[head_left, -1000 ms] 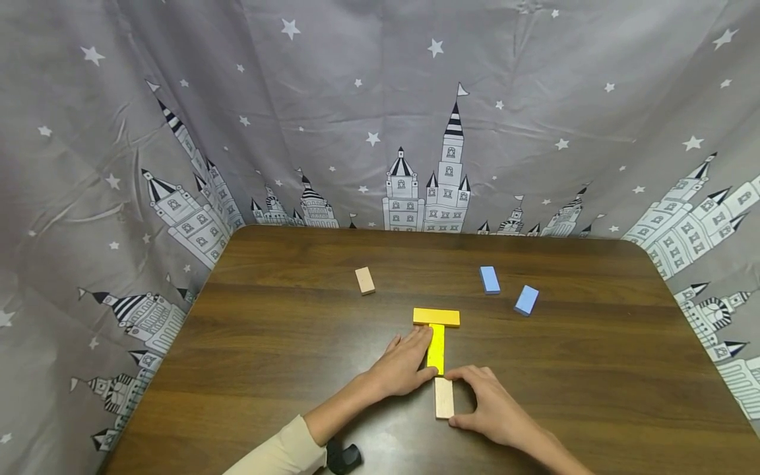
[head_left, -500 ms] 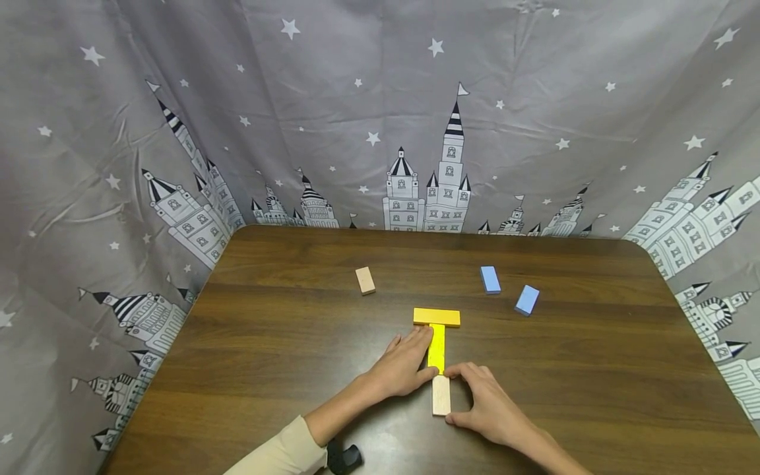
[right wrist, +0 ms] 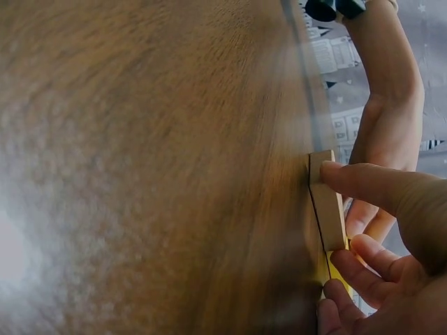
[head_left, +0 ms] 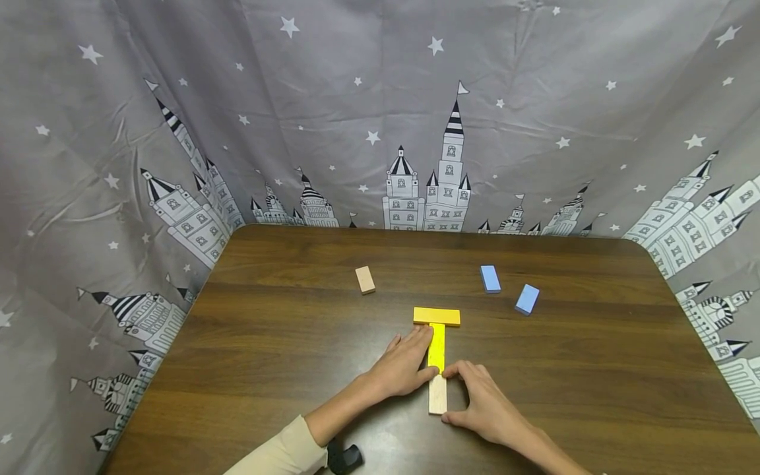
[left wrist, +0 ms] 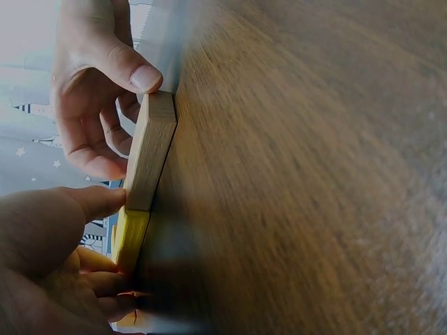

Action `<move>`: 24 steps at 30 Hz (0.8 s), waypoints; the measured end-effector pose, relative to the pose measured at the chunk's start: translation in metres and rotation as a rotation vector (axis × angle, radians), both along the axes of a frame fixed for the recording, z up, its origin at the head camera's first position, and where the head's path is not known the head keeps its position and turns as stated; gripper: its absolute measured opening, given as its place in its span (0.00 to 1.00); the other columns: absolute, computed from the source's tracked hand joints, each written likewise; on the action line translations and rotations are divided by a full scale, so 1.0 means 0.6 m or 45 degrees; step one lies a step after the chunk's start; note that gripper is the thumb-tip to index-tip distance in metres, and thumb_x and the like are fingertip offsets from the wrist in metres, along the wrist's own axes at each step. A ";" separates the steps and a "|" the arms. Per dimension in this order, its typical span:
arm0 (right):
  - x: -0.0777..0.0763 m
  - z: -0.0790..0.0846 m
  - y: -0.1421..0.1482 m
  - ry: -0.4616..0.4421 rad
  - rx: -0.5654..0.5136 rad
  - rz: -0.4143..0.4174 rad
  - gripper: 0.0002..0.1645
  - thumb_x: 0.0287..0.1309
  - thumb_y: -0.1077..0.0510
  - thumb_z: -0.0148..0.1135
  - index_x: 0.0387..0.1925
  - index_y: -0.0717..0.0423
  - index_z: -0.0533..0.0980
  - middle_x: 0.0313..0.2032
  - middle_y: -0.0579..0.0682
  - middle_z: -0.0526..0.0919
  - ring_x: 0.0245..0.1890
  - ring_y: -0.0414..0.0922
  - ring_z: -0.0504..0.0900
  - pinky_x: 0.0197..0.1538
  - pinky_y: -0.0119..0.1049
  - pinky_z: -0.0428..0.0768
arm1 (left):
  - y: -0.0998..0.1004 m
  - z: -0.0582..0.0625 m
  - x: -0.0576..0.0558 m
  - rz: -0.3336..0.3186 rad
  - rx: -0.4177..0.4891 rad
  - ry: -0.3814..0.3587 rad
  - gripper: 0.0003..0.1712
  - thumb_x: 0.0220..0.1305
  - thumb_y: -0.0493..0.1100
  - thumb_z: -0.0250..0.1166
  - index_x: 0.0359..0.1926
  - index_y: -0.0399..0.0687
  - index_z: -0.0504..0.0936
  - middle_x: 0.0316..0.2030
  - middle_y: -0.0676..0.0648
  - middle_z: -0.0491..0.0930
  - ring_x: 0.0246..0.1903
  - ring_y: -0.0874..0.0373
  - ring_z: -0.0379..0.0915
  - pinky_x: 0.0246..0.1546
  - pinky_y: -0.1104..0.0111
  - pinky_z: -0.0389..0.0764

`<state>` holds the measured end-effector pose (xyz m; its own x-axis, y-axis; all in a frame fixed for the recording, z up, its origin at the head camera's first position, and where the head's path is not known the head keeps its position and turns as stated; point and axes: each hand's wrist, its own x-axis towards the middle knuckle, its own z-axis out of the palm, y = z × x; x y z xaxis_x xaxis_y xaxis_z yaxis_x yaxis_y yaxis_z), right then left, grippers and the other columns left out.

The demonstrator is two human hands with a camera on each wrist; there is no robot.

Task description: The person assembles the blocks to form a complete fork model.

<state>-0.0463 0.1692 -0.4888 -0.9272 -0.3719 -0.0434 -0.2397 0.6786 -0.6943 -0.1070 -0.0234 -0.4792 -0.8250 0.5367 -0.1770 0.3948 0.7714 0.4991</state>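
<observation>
**Pale block (head_left: 438, 396) meets yellow block (head_left: 437, 348) end to end**

On the table (head_left: 267, 363), a right hand (head_left: 483, 406) pinches the pale block between thumb and forefinger at the yellow block's near end. The left hand (head_left: 396, 369) lies along the yellow block's left side, fingers outstretched. An orange block (head_left: 436, 316) crosses the yellow block's far end; beyond are two blue blocks (head_left: 490, 280), right, and a tan block (head_left: 365, 280), left.

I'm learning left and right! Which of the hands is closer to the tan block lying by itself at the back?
Left. The left hand is below the tan block in the head view, slightly right; the right hand is lower and farther right.
</observation>
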 end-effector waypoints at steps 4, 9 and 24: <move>0.000 0.000 -0.001 -0.008 -0.003 -0.007 0.34 0.38 0.56 0.84 0.46 0.49 0.73 0.46 0.41 0.76 0.50 0.47 0.71 0.53 0.51 0.73 | 0.000 0.000 0.000 0.003 0.002 -0.003 0.42 0.69 0.50 0.64 0.75 0.36 0.58 0.74 0.40 0.58 0.74 0.48 0.51 0.69 0.44 0.54; 0.001 0.000 -0.002 -0.006 0.003 -0.031 0.34 0.37 0.56 0.85 0.47 0.49 0.73 0.46 0.41 0.77 0.49 0.46 0.71 0.53 0.49 0.73 | -0.001 0.000 0.000 0.001 -0.002 -0.001 0.42 0.69 0.50 0.64 0.75 0.36 0.58 0.74 0.40 0.58 0.74 0.48 0.50 0.69 0.44 0.54; 0.003 -0.004 0.001 0.020 0.012 -0.054 0.36 0.36 0.51 0.85 0.48 0.52 0.75 0.40 0.40 0.76 0.44 0.43 0.71 0.48 0.41 0.74 | 0.000 0.003 0.002 0.000 0.016 0.004 0.42 0.69 0.49 0.64 0.75 0.35 0.59 0.74 0.39 0.58 0.73 0.47 0.51 0.68 0.43 0.55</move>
